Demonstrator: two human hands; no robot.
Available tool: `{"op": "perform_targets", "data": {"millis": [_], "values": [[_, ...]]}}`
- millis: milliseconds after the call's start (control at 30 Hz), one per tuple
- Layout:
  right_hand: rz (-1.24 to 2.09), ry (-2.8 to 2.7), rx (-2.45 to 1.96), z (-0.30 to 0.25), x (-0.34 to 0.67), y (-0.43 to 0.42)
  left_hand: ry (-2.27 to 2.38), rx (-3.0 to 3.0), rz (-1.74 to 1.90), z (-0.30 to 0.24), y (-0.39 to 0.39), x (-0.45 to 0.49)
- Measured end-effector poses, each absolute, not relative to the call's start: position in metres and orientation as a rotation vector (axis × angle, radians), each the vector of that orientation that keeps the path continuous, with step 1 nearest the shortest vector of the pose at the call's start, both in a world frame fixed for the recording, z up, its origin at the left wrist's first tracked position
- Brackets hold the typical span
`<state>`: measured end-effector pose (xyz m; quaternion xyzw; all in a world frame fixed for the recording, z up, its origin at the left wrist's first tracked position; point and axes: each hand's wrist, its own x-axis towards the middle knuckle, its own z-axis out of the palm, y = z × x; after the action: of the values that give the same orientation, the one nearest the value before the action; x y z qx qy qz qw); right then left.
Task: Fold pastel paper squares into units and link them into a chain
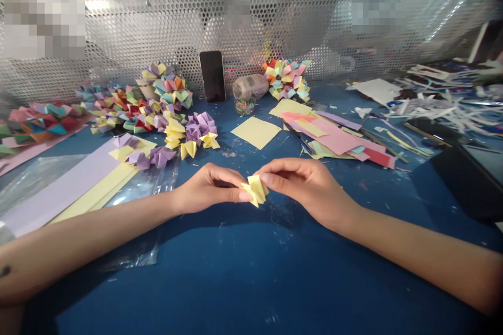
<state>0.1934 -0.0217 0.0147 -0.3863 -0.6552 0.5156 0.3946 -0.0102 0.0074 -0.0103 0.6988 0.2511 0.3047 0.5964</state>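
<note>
Blue tabletop (pixel 275 282), flecked with paper bits, its nearest stretch under the wrists and forearms.

Hands, two, bare, both grasping. Left hand (pixel 212 188): thumb and fingers pinching one side of a small folded yellow paper (pixel 257 189). Right hand (pixel 308 183): fingertips on the other side of that same paper, which sits between the hands, just above the table. Light pinches, I judge, so the folds aren't crushed; gripping both sides probably steadies it.

Left, beyond the forearm: clear plastic bag (pixel 151 251), with a long purple strip (pixel 70 188) and yellow strips (pixel 106 191); on or inside it, I cannot tell. Purple folded pieces (pixel 162 157) rest at their far ends.

Right: black flat object (pixel 467 178), use unclear.

Ahead: loose yellow folded pieces (pixel 188 149), grouped perhaps by colour beside a purple cluster (pixel 201 128); one flat yellow sheet (pixel 257 133), lying alone, likely for easy reach; coloured paper pile (pixel 338 138), loosely overlapping.

Farther: multicoloured folded-paper heap (pixel 171 86); upright phone (pixel 212 77), presumably propped; jar (pixel 251 86) on its side; second paper cluster (pixel 288 81); white paper strips (pixel 436 102), tangled.

Last: perforated metal panel (pixel 176 15), closing off the table's back.
</note>
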Motion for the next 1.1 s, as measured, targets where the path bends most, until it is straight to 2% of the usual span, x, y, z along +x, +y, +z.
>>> {"op": "perform_targets", "data": {"millis": [600,1100], "values": [[1.133,-1.705,-0.985,0.005,0.195,-0.016,0.837,1.569,0.776,-0.011,0.001,-0.009],[0.822,-1.809,-1.078,0.005,0.190,-0.026,0.817,1.964,0.978,-0.004,-0.008,-0.008]]}}
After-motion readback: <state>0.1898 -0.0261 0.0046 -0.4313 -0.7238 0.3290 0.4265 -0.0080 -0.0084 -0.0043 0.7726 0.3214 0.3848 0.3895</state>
